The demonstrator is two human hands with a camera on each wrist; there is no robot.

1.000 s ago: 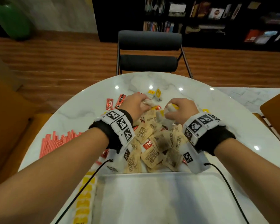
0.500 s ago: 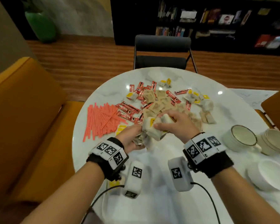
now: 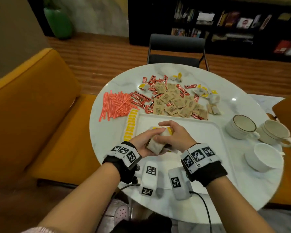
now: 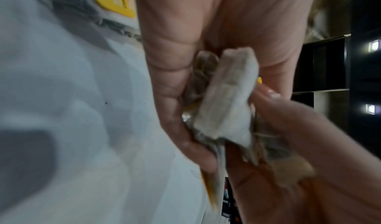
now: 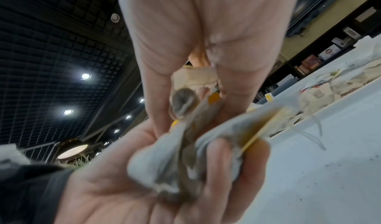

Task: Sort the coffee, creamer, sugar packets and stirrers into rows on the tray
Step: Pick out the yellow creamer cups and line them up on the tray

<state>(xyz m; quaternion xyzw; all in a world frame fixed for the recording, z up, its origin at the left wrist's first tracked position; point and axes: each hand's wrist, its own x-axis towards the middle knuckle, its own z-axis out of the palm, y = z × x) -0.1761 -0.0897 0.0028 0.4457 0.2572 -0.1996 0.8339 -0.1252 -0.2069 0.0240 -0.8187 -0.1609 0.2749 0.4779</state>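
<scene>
I see both hands over the white rectangular tray (image 3: pixel 213 132) on the round marble desk (image 3: pixel 242 190). My left hand (image 3: pixel 144 143) cups a bundle of white yellow-tagged packets (image 3: pixel 158 145) in a closed grip. My right hand (image 3: pixel 174 140) pinches the same bundle from above.

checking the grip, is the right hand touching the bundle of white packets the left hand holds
Touching. In the head view the right hand lies over the white packets cupped in the left hand; the right wrist view shows its fingers curled round them.

Three cups (image 3: pixel 240 126) at right. One white tray (image 3: pixel 183 123). One dark chair (image 3: pixel 176 47). Packets, red stirrers (image 3: pixel 114 105): too many to count.
</scene>
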